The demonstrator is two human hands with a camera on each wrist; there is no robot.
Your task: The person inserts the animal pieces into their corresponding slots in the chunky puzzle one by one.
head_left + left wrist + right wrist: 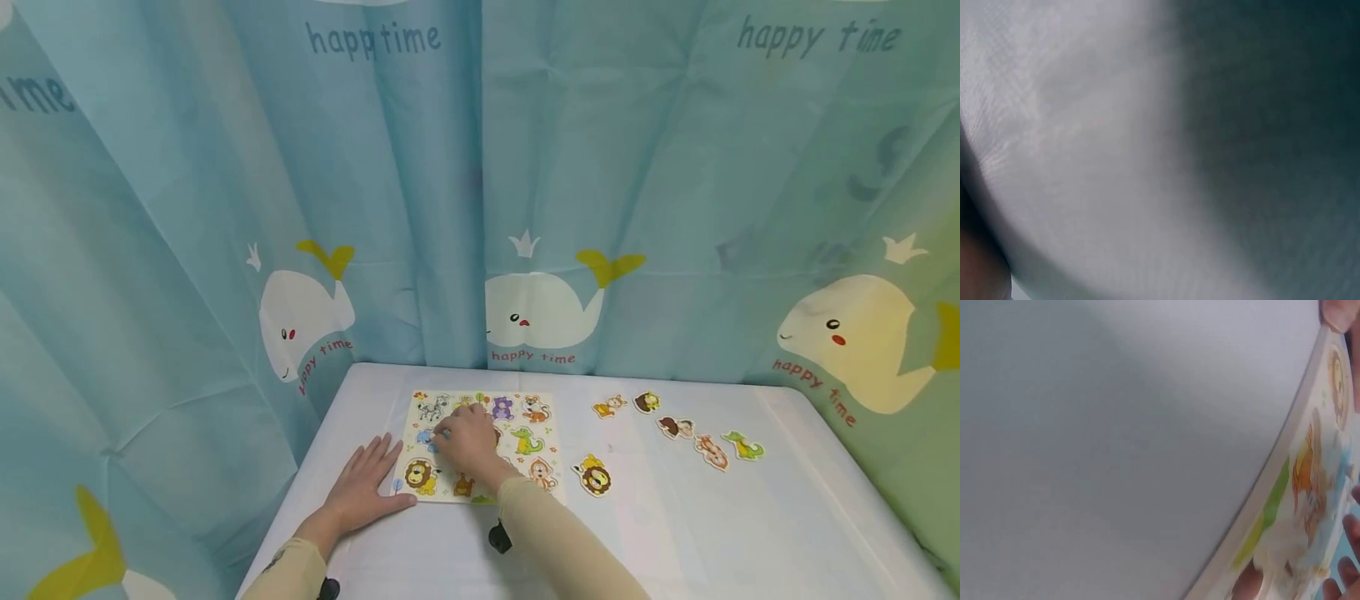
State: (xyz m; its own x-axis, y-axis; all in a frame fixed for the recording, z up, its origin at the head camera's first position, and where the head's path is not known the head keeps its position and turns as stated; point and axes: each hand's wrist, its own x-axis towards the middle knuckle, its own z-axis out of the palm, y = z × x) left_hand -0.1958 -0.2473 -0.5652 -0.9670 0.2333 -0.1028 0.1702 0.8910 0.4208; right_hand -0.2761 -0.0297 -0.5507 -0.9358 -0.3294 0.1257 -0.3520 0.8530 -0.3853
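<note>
Several loose pieces show in head view only; left hand flat, right hand unclear.

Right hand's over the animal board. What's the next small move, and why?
I'd probably press lightly at the blue elephant with the right hand: that hand reaches in right beside it, and the left hand has its thumb at a corner of the board, which should help steady it. Whether a piece is pinched there is hidden.

From the head, I look forward and down over the table; my right-wrist view shares its puzzle board, close and aslant; my left-wrist view is mostly near blur.
</note>
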